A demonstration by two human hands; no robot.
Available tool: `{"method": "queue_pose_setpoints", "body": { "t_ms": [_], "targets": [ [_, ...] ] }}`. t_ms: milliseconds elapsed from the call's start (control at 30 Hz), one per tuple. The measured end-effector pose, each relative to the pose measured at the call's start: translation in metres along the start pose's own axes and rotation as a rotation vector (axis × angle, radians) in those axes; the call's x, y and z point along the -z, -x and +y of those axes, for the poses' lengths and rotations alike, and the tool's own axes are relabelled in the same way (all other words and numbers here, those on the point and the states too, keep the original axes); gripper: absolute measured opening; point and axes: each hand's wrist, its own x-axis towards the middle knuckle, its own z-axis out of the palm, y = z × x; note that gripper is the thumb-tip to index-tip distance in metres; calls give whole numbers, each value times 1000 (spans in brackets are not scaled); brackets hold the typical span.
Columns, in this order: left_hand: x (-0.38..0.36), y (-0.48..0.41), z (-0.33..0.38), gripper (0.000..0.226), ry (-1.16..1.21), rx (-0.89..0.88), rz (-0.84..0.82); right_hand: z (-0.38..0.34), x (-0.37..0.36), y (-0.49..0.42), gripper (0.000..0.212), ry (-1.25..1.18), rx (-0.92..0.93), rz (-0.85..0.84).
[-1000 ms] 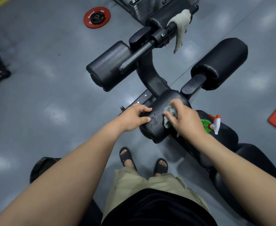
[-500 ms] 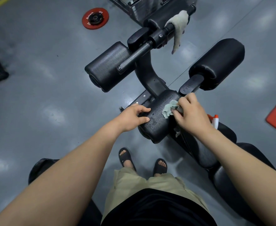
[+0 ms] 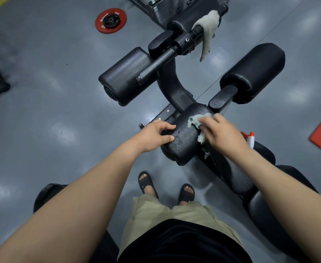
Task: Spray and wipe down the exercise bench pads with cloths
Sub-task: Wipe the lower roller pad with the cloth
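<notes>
"How far along was it?"

"Midway, I judged. The left hand point(image 3: 156, 136) gripped the near pad's point(image 3: 182, 143) end. The right hand point(image 3: 222, 133) held a bunched cloth point(image 3: 197, 120) pressed on its wet top."

"What was left?"

"Probably the far left pad point(image 3: 125, 76) and far right pad point(image 3: 254, 71)."

dim, cool, even light from overhead. soft pale glare patches dot the grey floor point(image 3: 61, 128) at left and upper right of the frame. shadows are faint and diffuse. wide-angle distortion stretches the lower corners; edges look slightly soft.
</notes>
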Motion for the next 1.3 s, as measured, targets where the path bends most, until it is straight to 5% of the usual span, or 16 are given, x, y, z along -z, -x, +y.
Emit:
{"method": "queue_pose_setpoints", "body": {
  "t_ms": [133, 233, 367, 567, 667, 833, 900, 1100, 1300],
  "targets": [
    [-1, 0, -1, 33, -2, -2, 23, -24, -9, 4, 47, -31, -109, -8],
    [-1, 1, 1, 39, 33, 5, 24, -38, -15, 19, 56, -44, 118, -135],
    [2, 2, 2, 52, 10, 16, -12, -33, -17, 14, 41, -17, 293, -175],
    [2, -1, -6, 53, 2, 9, -33, -12, -3, -7, 22, 9, 50, 71],
    [3, 0, -8, 54, -15, -10, -29, -23, -16, -5, 14, -10, 206, 30],
    [1, 2, -8, 57, -49, -62, -28, -48, -30, 15, 47, -30, 419, -279],
    [1, 2, -10, 64, -31, -58, -35, -45, -27, 15, 56, -18, 405, -269],
    [1, 5, -10, 53, 91, -1, -93, -35, -22, 6, 33, 7, 139, 21],
    [6, 2, -8, 51, 71, 33, -102, -60, -46, 30, 34, -46, 341, -196]
  ]
}}
